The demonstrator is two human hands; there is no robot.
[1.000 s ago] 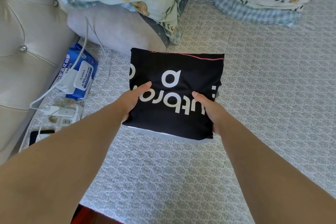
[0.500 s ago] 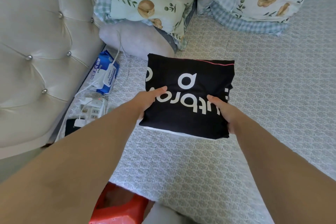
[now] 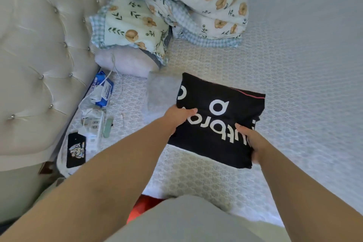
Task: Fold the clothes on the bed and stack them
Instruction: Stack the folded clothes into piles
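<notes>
nearest to us we note a grey-clad leg or lap at the bottom edge, with a red object (image 3: 146, 205) partly hidden between it and the bed (image 3: 294, 84). both forearms reach forward over the patterned grey-white cover. the left hand (image 3: 177, 117) grips the near left edge of the folded black garment (image 3: 225, 122), thumb lying on top of the cloth, the other fingers hidden under it. the right hand (image 3: 252, 140) grips the near right corner in the same way, thumb on top. each grip is clamped on the garment. the garment is folded to a rough square with large white lettering on its upper face and a thin red line along its far edge. we cannot tell whether it rests on the bed or is held just above it. its far left corner overlaps a folded grey cloth (image 3: 162, 89) lying flat on the bed.

to the left, near the bed's edge, lies a black phone (image 3: 76, 149) with a pale sticker. just beyond it are a white power strip (image 3: 94, 126) with cables and a small green item (image 3: 108, 126) beside it. farther on is a blue and white wipes pack (image 3: 103, 92), close to the tufted cream headboard (image 3: 39, 55) along the left. beyond the grey cloth lies a pale pillow (image 3: 125, 63), and at the far end a floral quilt (image 3: 176, 8) with a blue check border is heaped.
</notes>
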